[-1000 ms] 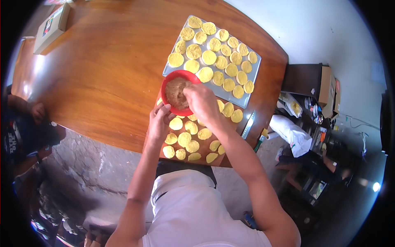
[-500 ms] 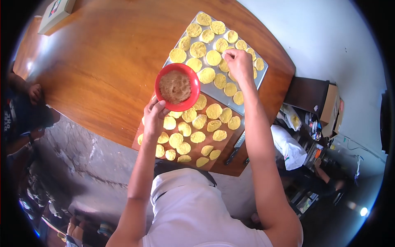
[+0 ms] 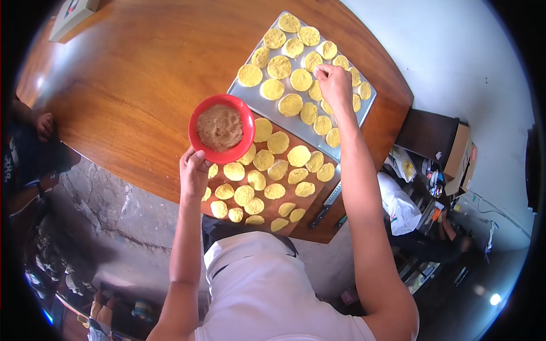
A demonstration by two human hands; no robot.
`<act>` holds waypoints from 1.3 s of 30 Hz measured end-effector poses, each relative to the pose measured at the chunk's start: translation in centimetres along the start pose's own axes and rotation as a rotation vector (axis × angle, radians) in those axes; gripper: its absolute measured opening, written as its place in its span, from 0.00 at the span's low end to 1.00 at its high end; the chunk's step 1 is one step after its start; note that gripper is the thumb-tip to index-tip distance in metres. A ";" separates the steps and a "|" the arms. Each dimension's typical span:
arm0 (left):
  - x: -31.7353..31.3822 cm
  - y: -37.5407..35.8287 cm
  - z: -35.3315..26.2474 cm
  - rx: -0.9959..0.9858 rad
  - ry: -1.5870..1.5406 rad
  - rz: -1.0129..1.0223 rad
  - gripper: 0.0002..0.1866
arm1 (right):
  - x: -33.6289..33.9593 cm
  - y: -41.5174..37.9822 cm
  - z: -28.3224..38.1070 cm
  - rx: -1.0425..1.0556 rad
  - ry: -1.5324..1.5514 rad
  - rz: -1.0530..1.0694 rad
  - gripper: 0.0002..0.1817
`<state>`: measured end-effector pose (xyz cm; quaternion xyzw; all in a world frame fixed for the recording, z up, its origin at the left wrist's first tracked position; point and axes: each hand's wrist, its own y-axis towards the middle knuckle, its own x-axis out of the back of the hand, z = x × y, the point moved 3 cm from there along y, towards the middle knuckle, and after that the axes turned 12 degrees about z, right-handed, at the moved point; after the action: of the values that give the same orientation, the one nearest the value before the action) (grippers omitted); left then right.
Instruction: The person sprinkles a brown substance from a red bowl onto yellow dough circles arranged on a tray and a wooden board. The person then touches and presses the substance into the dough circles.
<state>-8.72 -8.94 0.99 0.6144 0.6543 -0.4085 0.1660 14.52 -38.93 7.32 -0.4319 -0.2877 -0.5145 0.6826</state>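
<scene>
My left hand (image 3: 194,170) grips the rim of a red bowl (image 3: 250,128) with brown powder (image 3: 219,127) in it, held over the table's near part. Above the metal tray (image 3: 239,91), my right hand (image 3: 334,84) is closed, fingertips pinched together; what they hold, if anything, is too small to tell. Rows of round yellow-topped pieces (image 3: 279,67) lie on the tray. More yellow pieces (image 3: 244,195) are spread over a brown board (image 3: 296,227) closer to my body.
Beside the board lies a knife (image 3: 325,209). At the wooden table's (image 3: 136,74) far left corner stands a box (image 3: 74,20). One person (image 3: 42,128) is at the left edge; another, in white (image 3: 398,204), is by cluttered shelves at right.
The red bowl and my left hand have moved left, off the tray's corner, uncovering more yellow pieces. My right hand stays pinched over the tray, shifted slightly within the view.
</scene>
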 end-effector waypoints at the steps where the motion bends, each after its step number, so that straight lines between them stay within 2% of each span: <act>1: 0.1 0.0 -0.1 0.000 -0.001 -0.001 0.24 | 0.0 0.1 0.1 -0.024 -0.005 0.011 0.10; 6: 0.4 0.3 -0.5 -0.016 -0.010 0.005 0.25 | -0.7 0.0 0.8 -0.019 0.022 0.014 0.10; 9: 0.9 0.4 -0.4 -0.016 -0.026 0.004 0.24 | -0.7 -0.8 1.5 0.056 0.136 -0.071 0.07; 20: 1.4 0.8 -0.7 0.011 -0.016 0.017 0.23 | 0.1 -3.0 0.9 -0.080 0.127 -0.014 0.07; 32: 0.9 1.2 -0.1 0.022 -0.012 0.015 0.22 | -0.4 -1.2 -1.4 -0.074 0.107 -0.088 0.05; 39: 0.6 1.4 -0.1 0.011 -0.008 -0.005 0.22 | -1.1 -0.8 -2.5 -0.079 0.096 -0.052 0.06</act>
<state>-7.52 -8.56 0.13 0.6118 0.6531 -0.4150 0.1644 13.26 -40.71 5.51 -0.4258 -0.2451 -0.5630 0.6645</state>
